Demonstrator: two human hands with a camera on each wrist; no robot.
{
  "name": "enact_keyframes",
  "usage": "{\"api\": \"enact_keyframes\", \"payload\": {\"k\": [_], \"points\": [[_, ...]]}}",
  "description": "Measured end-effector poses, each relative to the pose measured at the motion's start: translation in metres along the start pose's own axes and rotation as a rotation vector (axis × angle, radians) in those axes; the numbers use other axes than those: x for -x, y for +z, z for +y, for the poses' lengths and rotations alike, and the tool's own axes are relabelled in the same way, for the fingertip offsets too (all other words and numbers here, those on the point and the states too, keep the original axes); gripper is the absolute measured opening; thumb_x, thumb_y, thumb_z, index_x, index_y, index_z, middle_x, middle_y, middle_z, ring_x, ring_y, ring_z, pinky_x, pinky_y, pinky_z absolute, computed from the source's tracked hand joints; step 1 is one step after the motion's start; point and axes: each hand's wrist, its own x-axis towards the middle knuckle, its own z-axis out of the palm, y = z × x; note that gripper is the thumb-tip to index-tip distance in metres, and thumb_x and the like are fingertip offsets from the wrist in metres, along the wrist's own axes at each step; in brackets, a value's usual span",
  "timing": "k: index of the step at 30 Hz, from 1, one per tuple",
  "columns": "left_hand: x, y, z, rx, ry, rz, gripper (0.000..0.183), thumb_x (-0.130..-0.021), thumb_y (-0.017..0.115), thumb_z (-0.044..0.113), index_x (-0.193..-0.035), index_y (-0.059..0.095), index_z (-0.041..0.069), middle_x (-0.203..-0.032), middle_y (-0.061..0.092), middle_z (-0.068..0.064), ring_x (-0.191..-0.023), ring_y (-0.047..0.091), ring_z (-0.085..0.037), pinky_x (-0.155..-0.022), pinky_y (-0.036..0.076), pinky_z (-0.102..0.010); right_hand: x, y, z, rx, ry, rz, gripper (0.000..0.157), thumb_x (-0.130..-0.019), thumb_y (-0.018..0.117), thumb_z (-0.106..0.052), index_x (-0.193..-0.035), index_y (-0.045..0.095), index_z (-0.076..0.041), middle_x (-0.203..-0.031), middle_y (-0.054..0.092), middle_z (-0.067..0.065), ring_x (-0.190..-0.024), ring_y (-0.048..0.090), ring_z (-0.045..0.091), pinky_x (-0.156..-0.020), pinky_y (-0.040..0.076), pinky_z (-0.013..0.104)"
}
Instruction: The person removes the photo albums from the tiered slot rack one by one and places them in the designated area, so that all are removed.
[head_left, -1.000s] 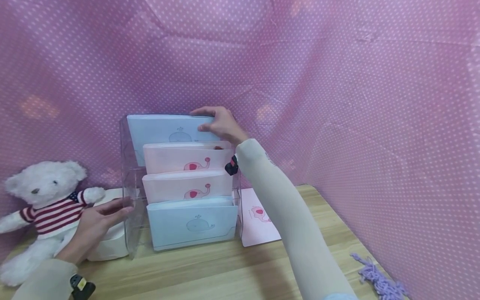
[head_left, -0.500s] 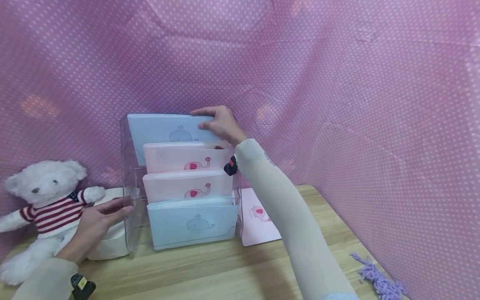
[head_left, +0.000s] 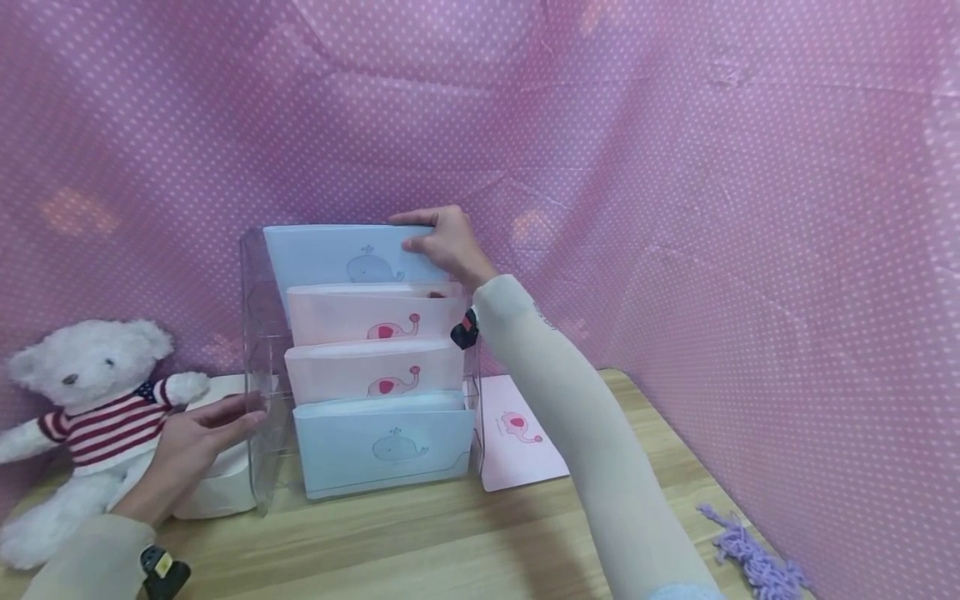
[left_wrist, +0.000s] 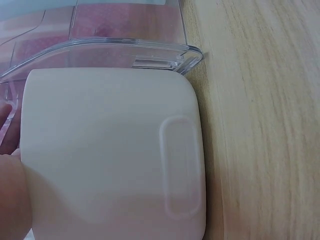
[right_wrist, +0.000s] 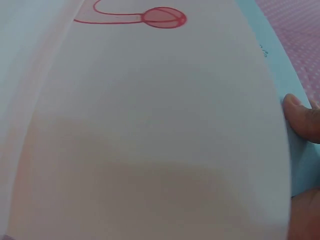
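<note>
A clear plastic file rack (head_left: 262, 433) stands on the table with folders in its tiers. My right hand (head_left: 453, 250) pinches the top edge of the rearmost light blue whale folder (head_left: 315, 250) at its right end, thumb in front. In the right wrist view the thumb (right_wrist: 300, 119) presses on that blue folder, partly covered by a pink folder (right_wrist: 165, 125). Below it are two pink elephant folders (head_left: 330, 321) and a front blue whale folder (head_left: 352, 462). My left hand (head_left: 198, 442) grips the rack's left side wall between thumb and fingers.
A white rounded container (left_wrist: 110, 150) stands close against the rack's left side. Left of it sits a white teddy bear (head_left: 97, 375) in a striped sweater. A pink elephant sheet (head_left: 517, 450) lies right of the rack, and purple yarn (head_left: 753, 558) farther right.
The rearmost blue folder has shifted slightly up and to the right with my right hand. My left hand stays on the rack's side.
</note>
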Motion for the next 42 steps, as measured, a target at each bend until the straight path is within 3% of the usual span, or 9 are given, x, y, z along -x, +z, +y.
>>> {"api": "enact_keyframes", "payload": {"k": [13, 29, 42], "points": [[0.0, -0.001, 0.001, -0.034, 0.004, -0.002, 0.067, -0.094, 0.071, 0.045, -0.145, 0.054, 0.006, -0.107, 0.06, 0.042, -0.096, 0.052, 0.028, -0.079, 0.049, -0.001, 0.003, -0.019, -0.008, -0.079, -0.041, 0.083, 0.032, -0.089, 0.075, -0.001, -0.115, 0.078, -0.019, -0.12, 0.075, 0.005, -0.098, 0.076, 0.02, -0.084, 0.064, 0.028], [-0.001, -0.001, -0.001, -0.045, 0.01, -0.002, 0.064, -0.095, 0.071, 0.044, -0.145, 0.055, 0.008, -0.108, 0.06, 0.042, -0.096, 0.052, 0.027, -0.08, 0.048, -0.001, 0.007, -0.045, -0.015, -0.117, -0.059, 0.16, 0.035, -0.089, 0.074, 0.001, -0.12, 0.075, -0.014, -0.126, 0.073, 0.007, -0.104, 0.075, 0.021, -0.088, 0.063, 0.028], [-0.001, -0.002, -0.002, -0.018, 0.008, 0.005, 0.064, -0.094, 0.072, 0.043, -0.144, 0.056, 0.007, -0.107, 0.062, 0.041, -0.096, 0.054, 0.026, -0.08, 0.049, -0.001, 0.016, -0.066, -0.019, -0.172, -0.053, 0.222, 0.035, -0.089, 0.073, 0.001, -0.118, 0.076, -0.018, -0.126, 0.073, 0.003, -0.104, 0.074, 0.019, -0.088, 0.063, 0.028]]}}
